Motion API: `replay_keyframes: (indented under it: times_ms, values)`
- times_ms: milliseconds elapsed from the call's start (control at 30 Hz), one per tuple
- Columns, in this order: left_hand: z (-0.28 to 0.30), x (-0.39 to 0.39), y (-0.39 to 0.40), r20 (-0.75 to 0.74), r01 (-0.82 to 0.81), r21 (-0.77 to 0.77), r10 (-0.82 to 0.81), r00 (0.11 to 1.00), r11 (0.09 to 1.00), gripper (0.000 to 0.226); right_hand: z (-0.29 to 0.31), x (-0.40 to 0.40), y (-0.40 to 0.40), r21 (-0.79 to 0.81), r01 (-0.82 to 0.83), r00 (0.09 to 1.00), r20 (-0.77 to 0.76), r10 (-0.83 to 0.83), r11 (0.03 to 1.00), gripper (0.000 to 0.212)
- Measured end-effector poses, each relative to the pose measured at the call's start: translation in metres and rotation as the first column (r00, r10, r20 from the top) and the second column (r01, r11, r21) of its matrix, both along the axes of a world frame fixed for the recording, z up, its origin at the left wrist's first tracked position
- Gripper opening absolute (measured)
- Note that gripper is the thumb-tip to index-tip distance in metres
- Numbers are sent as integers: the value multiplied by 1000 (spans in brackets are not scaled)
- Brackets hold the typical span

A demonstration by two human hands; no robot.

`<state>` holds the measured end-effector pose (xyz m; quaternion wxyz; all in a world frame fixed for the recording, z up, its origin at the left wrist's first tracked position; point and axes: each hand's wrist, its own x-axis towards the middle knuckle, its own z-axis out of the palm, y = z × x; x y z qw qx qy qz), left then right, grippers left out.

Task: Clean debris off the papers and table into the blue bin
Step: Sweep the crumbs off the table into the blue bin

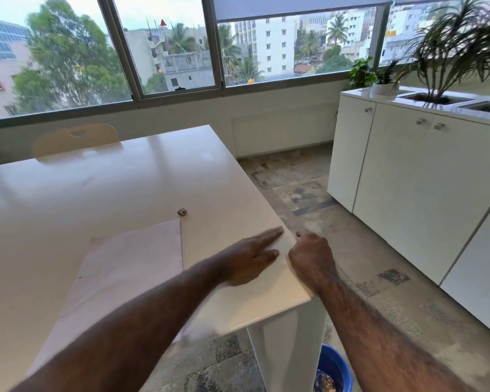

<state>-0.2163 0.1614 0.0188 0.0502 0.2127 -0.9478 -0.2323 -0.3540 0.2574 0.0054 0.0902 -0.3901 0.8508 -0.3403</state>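
Head view: I see a glossy white counter [96, 193] by windows [167, 46], papers [119, 267] on it. My left hand [249, 258] lies flat, fingers straight; my right hand [311, 256] is curled at the edge, its contents hidden.

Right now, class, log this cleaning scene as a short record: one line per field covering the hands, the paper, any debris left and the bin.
left hand: flat on the table near its right edge, fingers straight
right hand: just off the table edge, fingers curled; contents not visible
paper: lies flat on the table, left of the hands
debris: one small piece on the table beyond the paper's far corner
blue bin: on the floor below the table edge, debris inside
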Motion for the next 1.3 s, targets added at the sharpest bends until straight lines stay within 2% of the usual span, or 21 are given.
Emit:
replay_keyframes:
  times_ms: [67,133,167,233,333,400,433,500,533,600,667,767,900,967,1000,1033,1067,1100,1167,1233,1300]
  values:
    - [4,12,-19,-64,-165,-99,159,985,981,61,2,-2,1,-35,10,999,49,-8,999,37]
    - [5,21,-39,106,-266,-203,291,951,942,72,3,-2,4,-44,12,999,51,-10,999,39]
    - [3,22,-44,211,-250,-232,300,930,940,78,3,-1,5,-46,11,999,41,-9,999,38]
    - [1,16,-40,294,-167,-268,246,924,949,84,5,0,6,-41,13,1000,25,-12,999,34]
    - [3,3,-12,298,-9,-260,89,950,965,77,9,0,4,-25,35,999,23,-34,999,31]
    - [6,6,11,286,70,-173,-18,958,982,71,9,2,4,-17,45,998,36,-45,999,33]
    - [8,12,19,235,46,-101,-21,972,994,70,9,2,4,-20,44,998,39,-43,999,32]
    - [12,32,22,134,-124,-21,125,983,992,75,8,1,4,-33,34,998,47,-32,999,31]
    - [10,43,21,147,-231,-66,238,960,971,80,8,1,4,-35,27,999,43,-25,999,30]
    - [4,60,22,285,-380,-197,424,860,904,91,7,1,5,-34,18,999,40,-17,999,31]
    - [-5,63,26,370,-409,-239,472,800,881,96,6,1,5,-34,9,999,44,-8,999,31]
    - [-9,32,28,309,-336,-231,396,865,913,93,7,-3,6,-15,20,997,68,-19,1000,28]
    - [-7,-15,31,235,-180,-199,225,945,963,78,6,-5,3,-6,83,987,136,-82,997,32]
    - [-4,-20,34,146,-125,-37,130,981,991,71,5,-4,4,-12,102,983,154,-99,995,34]
    - [-3,-15,33,69,-141,76,136,988,987,71,5,-4,4,-20,106,983,154,-101,994,34]
    - [-3,-7,30,5,-198,125,199,980,972,73,6,-3,4,-26,104,984,146,-99,994,35]
    - [-4,2,25,-18,-298,66,300,954,952,77,6,-3,5,-31,105,985,138,-100,994,36]
    - [-6,11,18,4,-414,-66,415,910,908,82,7,-4,4,-34,110,985,135,-105,993,36]
    - [-10,28,6,138,-536,-224,571,809,814,94,8,-3,5,-25,117,984,139,-113,993,35]
    - [-13,30,0,220,-514,-229,558,800,827,97,7,-3,5,-27,114,982,156,-108,993,35]
    - [-9,16,-1,214,-392,-224,437,874,892,92,8,-5,5,-30,123,979,168,-116,992,35]
